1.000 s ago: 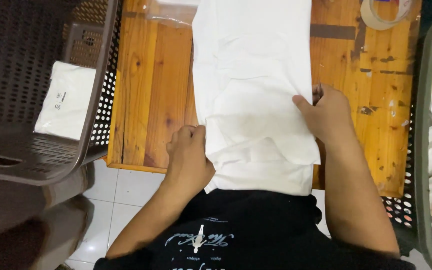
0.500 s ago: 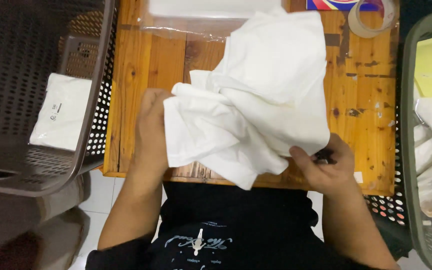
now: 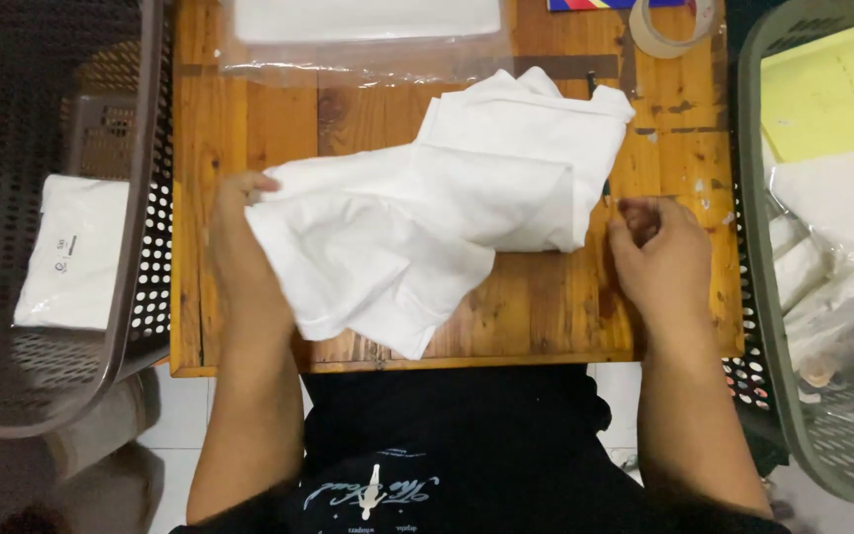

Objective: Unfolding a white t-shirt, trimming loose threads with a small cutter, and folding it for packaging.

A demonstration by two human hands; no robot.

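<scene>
A crumpled white garment (image 3: 427,218) lies across the small wooden table (image 3: 546,307). My left hand (image 3: 239,237) grips its left edge, lifting the cloth a little off the wood. My right hand (image 3: 659,257) rests on the table just right of the garment, fingers curled, apart from the cloth as far as I can see. A clear plastic bag with a folded white item (image 3: 368,30) lies at the table's far edge.
A dark perforated basket (image 3: 51,198) on the left holds a white bagged packet (image 3: 76,252). A grey-green basket (image 3: 773,297) on the right holds plastic-wrapped items and a yellow sheet (image 3: 832,89). A tape roll (image 3: 669,25) sits at the far right corner.
The garment, flat and smoothed a second ago, was gathered up and swung left. My right hand has let go of its lower corner and moved right; my left hand shifted to the left edge.
</scene>
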